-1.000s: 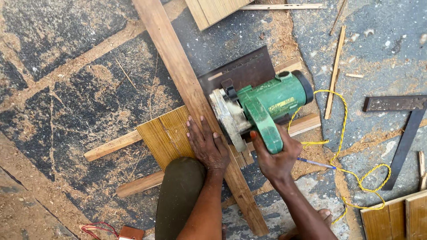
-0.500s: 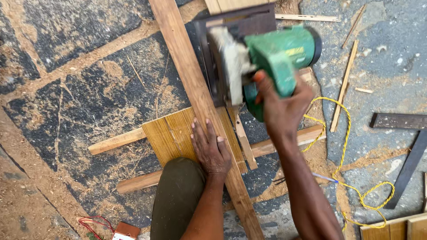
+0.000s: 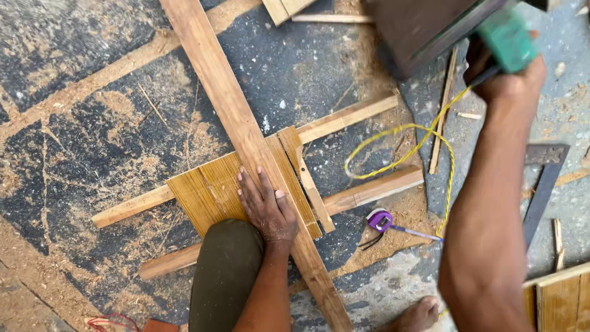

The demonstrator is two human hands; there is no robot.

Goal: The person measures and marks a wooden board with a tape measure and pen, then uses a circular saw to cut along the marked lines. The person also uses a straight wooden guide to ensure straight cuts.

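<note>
Two things in hand: the saw (image 3: 455, 31) up at top right, lifted clear of the wood, and the long plank (image 3: 246, 141) running diagonally across the floor.

Saw: green body, dark base plate, blurred, so blade side not readable. Looks heavy and rigid, nose-heavy by my guess; take it by the rear handle only. Right hand (image 3: 507, 77) is wrapped tight around that green handle, fingers closed. Yellow cord (image 3: 399, 132) trails off it in a loose loop over the floor (snag risk, I'd judge).

Plank: stiff, rough-sawn, likely light for its length, dusty so probably slippery under a palm. Left hand (image 3: 264, 206) lies flat, fingers spread, pressing down where plank and bamboo-coloured panel (image 3: 206, 193) meet; knee (image 3: 224, 264) sits just beside it on the panel. Best hold is flat pressure from above near the supports, not an edge pinch.

Two battens (image 3: 356, 110) lie crosswise underneath as supports. Purple tape measure (image 3: 381, 220) near the lower batten. Steel square (image 3: 544, 184) well apart, right. Sawdust all over the floor (image 3: 80, 123).
</note>
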